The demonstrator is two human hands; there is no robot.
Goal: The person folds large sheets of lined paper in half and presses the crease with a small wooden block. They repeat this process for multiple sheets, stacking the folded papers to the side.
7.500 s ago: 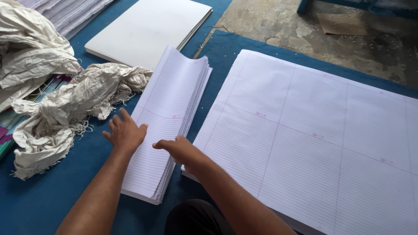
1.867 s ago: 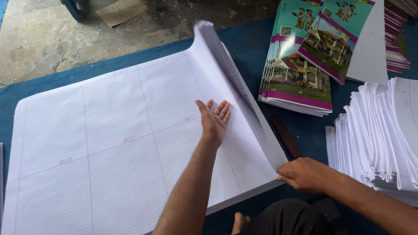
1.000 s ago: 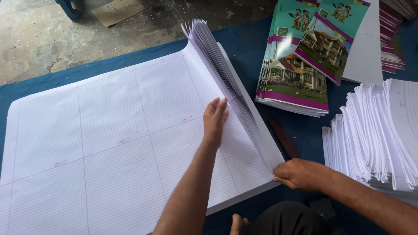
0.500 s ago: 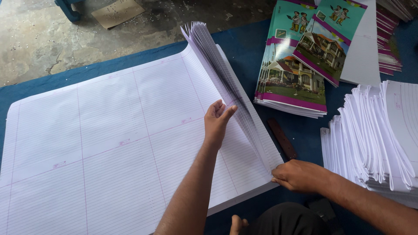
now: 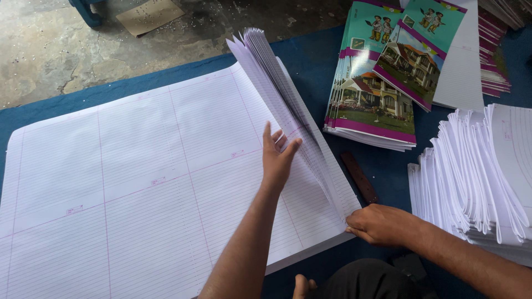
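Sheets of ruled paper (image 5: 166, 182), a big stack filling the frame's left and centre, are fanned up along the right edge. The left hand (image 5: 277, 158) slides flat-fingered under the fan; the right hand (image 5: 379, 224) pinches the lower-right corner. If that pinch loosens, the lifted sheets could flop down, crease, or slide toward the notebook covers (image 5: 382, 83).

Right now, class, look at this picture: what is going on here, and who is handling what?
A person is fanning the right edge of a big stack of ruled paper sheets on a blue mat. The left hand presses upright against the lifted sheets, while the right hand pinches the stack's near right corner. Beside it lie a pile of colourful printed covers, a dark flat stick and a heap of folded white sheets.
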